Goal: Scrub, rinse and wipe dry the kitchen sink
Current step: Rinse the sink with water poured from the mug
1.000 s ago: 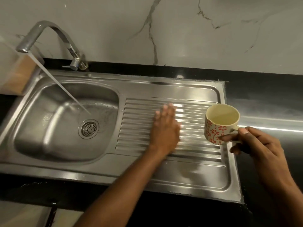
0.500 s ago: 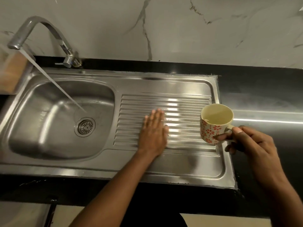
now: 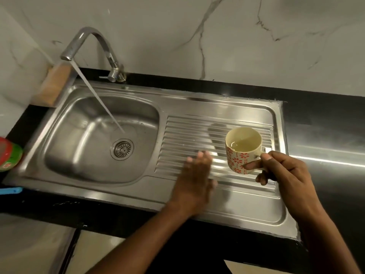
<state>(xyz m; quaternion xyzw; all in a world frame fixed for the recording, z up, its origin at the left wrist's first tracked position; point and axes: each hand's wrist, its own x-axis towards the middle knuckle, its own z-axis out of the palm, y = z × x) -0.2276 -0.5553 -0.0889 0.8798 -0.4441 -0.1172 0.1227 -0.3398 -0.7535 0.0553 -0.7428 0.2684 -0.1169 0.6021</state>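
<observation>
The left hand [image 3: 195, 175], blurred, seems to lie flat with fingers together on the ribbed drainboard of the steel sink [image 3: 197, 104], which is set into the black tabletop [image 3: 325, 125]. The right hand [image 3: 284, 175] pinches a floral mug [image 3: 240, 161] by its handle above the ribs. The tap [image 3: 88, 42] runs water into the basin.

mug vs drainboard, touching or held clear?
Cannot tell. The head view shows the right hand holding the mug by its handle above the drainboard, but the mug's base is hidden.

The brushed stainless-steel sink [image 3: 227, 104] looks smooth and shiny, with a ribbed draining board [image 3: 189, 135], and the curved chrome metal tap [image 3: 94, 39] is glossy. The black countertop [image 3: 324, 135] is polished, the white veined marble wall [image 3: 237, 36] smooth. The cream ceramic mug with red flowers [image 3: 240, 160] is glazed.
</observation>
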